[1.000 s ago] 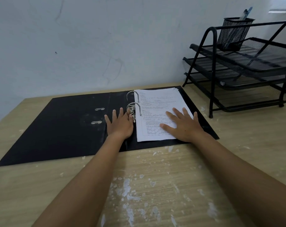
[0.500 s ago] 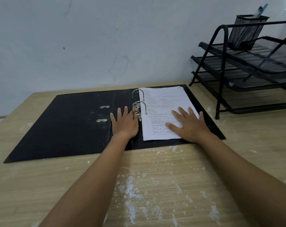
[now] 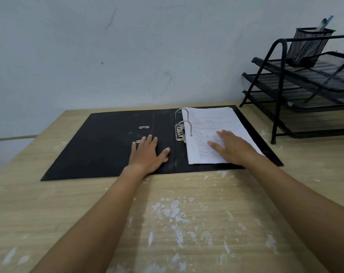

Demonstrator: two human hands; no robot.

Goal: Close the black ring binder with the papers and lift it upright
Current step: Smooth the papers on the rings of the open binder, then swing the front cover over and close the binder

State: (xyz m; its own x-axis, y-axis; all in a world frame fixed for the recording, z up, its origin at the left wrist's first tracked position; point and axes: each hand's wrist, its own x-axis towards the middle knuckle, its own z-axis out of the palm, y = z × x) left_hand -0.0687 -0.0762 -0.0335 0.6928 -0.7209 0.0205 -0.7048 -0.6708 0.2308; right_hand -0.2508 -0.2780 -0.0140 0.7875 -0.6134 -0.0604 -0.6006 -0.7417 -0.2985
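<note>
Binder (image 3: 108, 144) lies fully open and flat on the table (image 3: 186, 213), both covers spread wide, so neither part of the task is done yet: it is not closed and not upright. Papers (image 3: 216, 131) sit stacked on the right cover, threaded on the two metal rings (image 3: 184, 123), which look shut over the sheets, though the lever at their base is too small to read.

The left hand (image 3: 147, 154) rests palm down on the bare left cover, fingers spread and flat, gripping nothing; its thumb points toward the spine fold, and the two metal slots (image 3: 144, 127) in the cover lie just beyond its fingertips. The right hand (image 3: 232, 146) lies flat on the near part of the papers, fingers spread, pressing the sheets and holding nothing. The rings stand between the two hands, nearer the right one.

What is left appears to be all of it. The left cover has to be taken by its outer edge, well to the left of the left hand, and swung over the rings onto the papers. The right hand would have to come off the sheets before the cover lands. Then the closed binder must be gripped and stood on its edge.

A black wire rack (image 3: 305, 85) with a mesh cup (image 3: 309, 46) stands well to the right of the right hand, clear of the work.
</note>
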